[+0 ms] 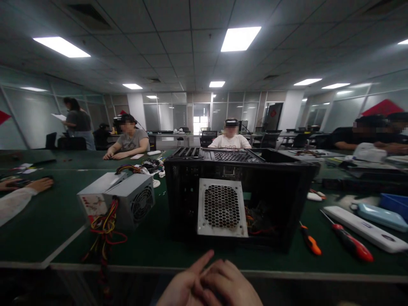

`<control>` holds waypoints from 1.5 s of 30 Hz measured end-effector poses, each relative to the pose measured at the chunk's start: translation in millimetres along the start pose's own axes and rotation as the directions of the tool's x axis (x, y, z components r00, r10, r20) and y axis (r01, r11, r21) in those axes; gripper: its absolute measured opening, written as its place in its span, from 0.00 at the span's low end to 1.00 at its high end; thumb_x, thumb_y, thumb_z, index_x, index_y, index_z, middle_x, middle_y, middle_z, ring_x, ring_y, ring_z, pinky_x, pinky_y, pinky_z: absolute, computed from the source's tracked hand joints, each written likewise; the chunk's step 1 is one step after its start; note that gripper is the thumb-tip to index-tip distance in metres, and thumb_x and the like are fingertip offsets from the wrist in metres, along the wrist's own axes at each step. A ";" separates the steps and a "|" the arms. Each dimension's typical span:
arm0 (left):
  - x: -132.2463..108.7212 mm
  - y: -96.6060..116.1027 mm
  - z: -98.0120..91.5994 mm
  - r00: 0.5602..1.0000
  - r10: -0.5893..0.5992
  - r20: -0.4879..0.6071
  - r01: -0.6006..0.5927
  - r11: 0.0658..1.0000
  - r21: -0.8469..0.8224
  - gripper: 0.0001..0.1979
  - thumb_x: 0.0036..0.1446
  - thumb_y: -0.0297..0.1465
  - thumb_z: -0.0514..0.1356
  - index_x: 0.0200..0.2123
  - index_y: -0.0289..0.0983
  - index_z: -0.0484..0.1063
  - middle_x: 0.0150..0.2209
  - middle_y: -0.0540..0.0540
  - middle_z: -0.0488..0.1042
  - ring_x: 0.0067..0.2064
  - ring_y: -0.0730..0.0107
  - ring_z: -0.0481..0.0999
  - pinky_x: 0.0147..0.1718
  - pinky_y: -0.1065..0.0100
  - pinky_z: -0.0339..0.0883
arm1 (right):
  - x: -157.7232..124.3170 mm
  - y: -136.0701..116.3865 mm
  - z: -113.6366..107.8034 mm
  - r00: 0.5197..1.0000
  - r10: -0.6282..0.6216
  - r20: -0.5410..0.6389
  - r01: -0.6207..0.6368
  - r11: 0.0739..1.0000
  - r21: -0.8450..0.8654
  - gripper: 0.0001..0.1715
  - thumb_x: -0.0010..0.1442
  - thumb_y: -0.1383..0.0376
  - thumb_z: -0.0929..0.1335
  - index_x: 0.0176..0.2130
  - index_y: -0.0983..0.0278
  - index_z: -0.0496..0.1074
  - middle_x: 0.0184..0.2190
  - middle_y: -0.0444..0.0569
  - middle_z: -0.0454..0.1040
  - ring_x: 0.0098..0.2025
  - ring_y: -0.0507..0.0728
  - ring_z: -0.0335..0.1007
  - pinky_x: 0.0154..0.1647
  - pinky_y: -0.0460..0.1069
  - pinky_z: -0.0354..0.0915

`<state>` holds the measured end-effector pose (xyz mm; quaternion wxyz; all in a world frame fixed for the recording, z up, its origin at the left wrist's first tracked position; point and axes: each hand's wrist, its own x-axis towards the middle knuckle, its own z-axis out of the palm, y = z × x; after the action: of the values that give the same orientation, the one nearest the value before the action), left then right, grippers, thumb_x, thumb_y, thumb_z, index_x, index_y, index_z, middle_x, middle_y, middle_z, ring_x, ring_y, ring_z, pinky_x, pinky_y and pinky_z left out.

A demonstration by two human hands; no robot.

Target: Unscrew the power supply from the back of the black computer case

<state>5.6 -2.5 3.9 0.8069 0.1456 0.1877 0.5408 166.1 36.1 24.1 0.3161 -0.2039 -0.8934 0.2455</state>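
Note:
My left hand (183, 282) and my right hand (231, 282) meet at the bottom centre, in front of the table edge. The left index finger and thumb side are stretched out. My right fingers are curled in against the left hand's fingers, and whatever lies between them is hidden. Just beyond stands a black computer case (178, 204) on its side, its open face toward me. A grey power supply (221, 208) with a honeycomb grille leans tilted in that opening, with coloured wires to its right. Neither hand touches the case.
Two more power supplies (132, 199) with bundled cables (106, 221) stand left. On the right lie an orange screwdriver (310, 242), a red screwdriver (352, 242), a white bar-shaped device (366, 229), a light blue case (382, 216) and a blue bin (395, 206). Other people sit around; a co-worker's hand (41, 184) rests far left.

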 end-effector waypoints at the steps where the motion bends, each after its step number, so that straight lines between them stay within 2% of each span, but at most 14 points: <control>1: -0.9 -1.7 4.0 1.000 0.016 0.017 -0.016 1.000 -0.007 0.34 0.33 0.13 0.51 0.47 0.35 0.73 0.45 0.42 0.76 0.49 0.67 0.73 0.48 0.71 0.60 | 0.1 -4.7 2.6 1.000 -0.025 -0.006 0.025 1.000 0.000 0.08 0.61 0.65 0.64 0.40 0.58 0.72 0.38 0.46 0.71 0.42 0.55 0.66 0.42 0.47 0.63; 5: -11.1 -8.2 19.9 0.995 0.062 0.072 -0.060 0.998 -0.027 0.34 0.34 0.14 0.51 0.49 0.36 0.71 0.51 0.44 0.73 0.55 0.65 0.69 0.57 0.65 0.52 | -8.3 -21.2 11.3 0.995 -0.054 -0.085 0.058 0.997 0.045 0.13 0.56 0.71 0.68 0.41 0.58 0.72 0.39 0.45 0.71 0.42 0.54 0.65 0.42 0.46 0.62; 7: -18.7 -12.4 25.0 0.996 0.070 0.053 -0.069 0.997 -0.018 0.33 0.36 0.14 0.52 0.48 0.36 0.71 0.52 0.44 0.73 0.55 0.66 0.69 0.58 0.65 0.52 | -12.7 -26.8 17.3 0.989 -0.018 -0.144 0.030 0.996 0.084 0.09 0.55 0.72 0.68 0.37 0.61 0.73 0.37 0.45 0.71 0.41 0.53 0.65 0.41 0.46 0.62; 11: -31.9 -21.9 27.9 0.997 0.058 -0.043 -0.060 0.997 -0.043 0.32 0.34 0.14 0.52 0.46 0.35 0.73 0.48 0.42 0.75 0.50 0.66 0.73 0.54 0.66 0.57 | -17.4 -34.7 30.1 0.977 0.073 -0.200 -0.041 0.986 0.159 0.05 0.54 0.72 0.67 0.28 0.64 0.70 0.31 0.45 0.71 0.37 0.53 0.66 0.39 0.46 0.61; 15: -40.8 -23.8 24.2 0.998 -0.011 -0.064 0.003 0.992 -0.123 0.21 0.45 0.22 0.53 0.44 0.34 0.75 0.43 0.41 0.77 0.39 0.67 0.77 0.45 0.67 0.63 | -20.7 -41.0 31.0 0.967 0.135 -0.214 -0.084 0.969 0.231 0.05 0.55 0.69 0.64 0.28 0.65 0.69 0.28 0.45 0.70 0.32 0.52 0.66 0.33 0.44 0.62; 18: -46.4 -15.5 20.1 1.000 -0.022 -0.009 0.021 0.993 -0.116 0.21 0.52 0.31 0.53 0.49 0.35 0.72 0.49 0.39 0.74 0.46 0.62 0.74 0.45 0.60 0.64 | -23.7 -38.2 17.0 0.932 0.217 -0.292 -0.134 0.951 0.279 0.12 0.58 0.64 0.62 0.25 0.65 0.64 0.22 0.44 0.65 0.25 0.50 0.60 0.25 0.42 0.59; 23: -55.7 11.7 20.6 0.999 -0.013 0.039 0.011 0.999 0.053 0.26 0.56 0.39 0.53 0.58 0.37 0.63 0.60 0.38 0.63 0.59 0.56 0.64 0.52 0.52 0.59 | -21.8 -11.7 -28.4 0.817 0.384 -0.429 -0.235 0.903 0.361 0.22 0.59 0.54 0.65 0.22 0.65 0.62 0.18 0.42 0.57 0.21 0.48 0.54 0.19 0.41 0.54; 28: -52.2 37.9 37.9 0.978 0.207 0.038 -0.206 0.910 0.360 0.26 0.58 0.43 0.53 0.58 0.40 0.63 0.61 0.41 0.62 0.64 0.54 0.57 0.58 0.53 0.52 | -6.9 21.6 -72.4 0.705 0.513 -0.490 -0.278 0.836 0.474 0.21 0.50 0.53 0.71 0.34 0.68 0.72 0.21 0.44 0.66 0.18 0.49 0.60 0.17 0.42 0.60; 31: -37.1 47.5 51.2 0.890 0.454 0.053 -0.352 0.606 0.713 0.21 0.59 0.41 0.54 0.55 0.43 0.66 0.59 0.45 0.65 0.62 0.56 0.58 0.59 0.55 0.53 | 7.8 35.2 -93.8 0.656 0.530 -0.537 -0.274 0.830 0.485 0.21 0.47 0.55 0.74 0.36 0.68 0.76 0.23 0.47 0.71 0.17 0.49 0.61 0.15 0.42 0.59; 34: -13.1 55.4 65.2 0.699 0.674 0.237 -0.338 0.020 0.941 0.17 0.60 0.37 0.56 0.53 0.47 0.67 0.58 0.49 0.66 0.60 0.60 0.61 0.59 0.57 0.53 | 25.4 43.5 -111.6 0.635 0.506 -0.584 -0.251 0.850 0.464 0.19 0.46 0.56 0.74 0.35 0.66 0.77 0.21 0.47 0.72 0.16 0.49 0.61 0.15 0.42 0.59; 36: 5.8 61.8 75.8 0.587 0.660 0.469 -0.257 -0.397 0.881 0.18 0.60 0.33 0.56 0.53 0.46 0.65 0.58 0.49 0.65 0.59 0.61 0.62 0.59 0.58 0.52 | 37.6 47.4 -120.1 0.627 0.473 -0.619 -0.233 0.872 0.430 0.16 0.46 0.57 0.75 0.34 0.64 0.78 0.18 0.45 0.70 0.16 0.48 0.61 0.15 0.41 0.58; 38: 25.6 69.5 87.1 0.527 0.539 0.657 -0.175 -0.687 0.705 0.19 0.59 0.32 0.56 0.54 0.42 0.65 0.58 0.46 0.64 0.59 0.59 0.61 0.59 0.57 0.52 | 49.7 51.2 -124.8 0.612 0.433 -0.662 -0.216 0.897 0.386 0.12 0.47 0.60 0.75 0.34 0.61 0.78 0.18 0.44 0.71 0.17 0.48 0.62 0.16 0.40 0.58; 41: 54.2 82.6 100.4 0.519 0.414 0.748 -0.066 -0.853 0.518 0.20 0.59 0.35 0.54 0.55 0.37 0.65 0.59 0.41 0.62 0.61 0.53 0.58 0.60 0.54 0.49 | 66.2 58.4 -124.6 0.593 0.371 -0.715 -0.188 0.927 0.324 0.08 0.49 0.62 0.74 0.34 0.60 0.78 0.23 0.43 0.74 0.21 0.48 0.65 0.20 0.41 0.60; 45: 82.0 97.4 99.9 0.638 0.421 0.645 0.066 -0.864 0.499 0.26 0.61 0.41 0.51 0.60 0.38 0.59 0.62 0.41 0.58 0.62 0.47 0.55 0.60 0.48 0.46 | 79.7 70.6 -115.8 0.581 0.297 -0.758 -0.157 0.954 0.254 0.05 0.54 0.64 0.72 0.35 0.58 0.77 0.29 0.42 0.75 0.28 0.50 0.70 0.28 0.43 0.66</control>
<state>0.2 106.6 123.3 -0.1932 0.7407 0.5694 0.2997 200.8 169.6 99.8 0.6573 -0.3776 -0.6066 0.2396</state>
